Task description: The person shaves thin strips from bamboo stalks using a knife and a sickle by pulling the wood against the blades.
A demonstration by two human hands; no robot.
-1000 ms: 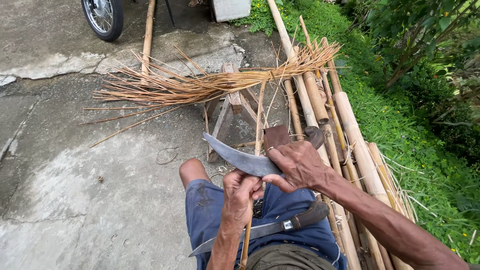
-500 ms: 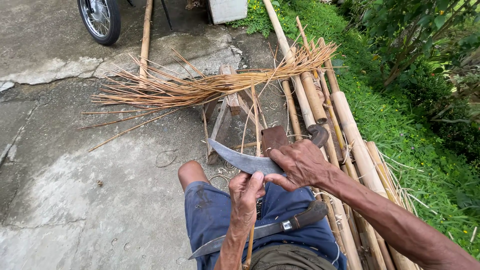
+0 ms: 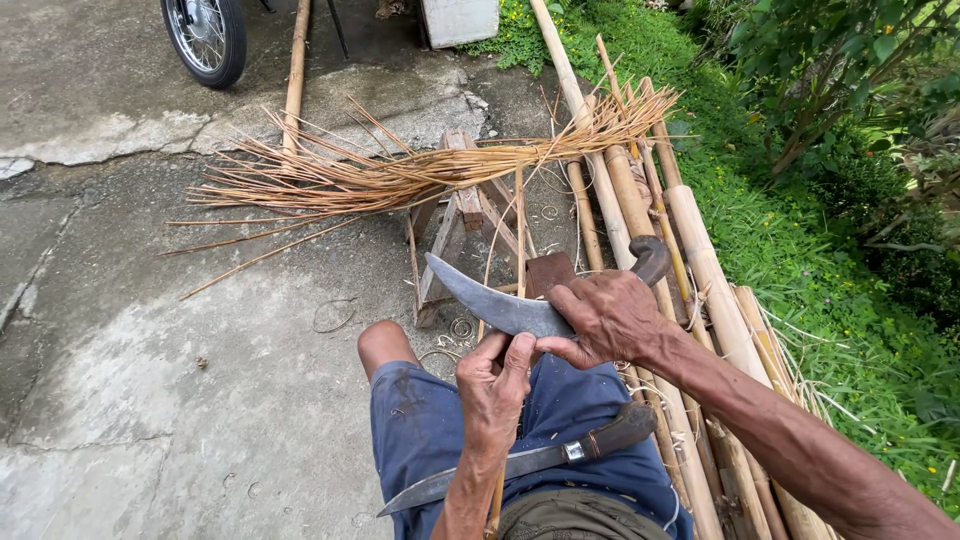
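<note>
Knives two: right hand (image 3: 612, 318) grips curved knife (image 3: 492, 302); left hand (image 3: 492, 385) pinches, probably, one bamboo strip (image 3: 519, 235).

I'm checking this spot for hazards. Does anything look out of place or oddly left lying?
One thing: a second knife lies loose across the person's lap, blade bare, under the left hand. The right hand grips a curved blade. Bamboo strips lie splayed over the wooden stand.
</note>
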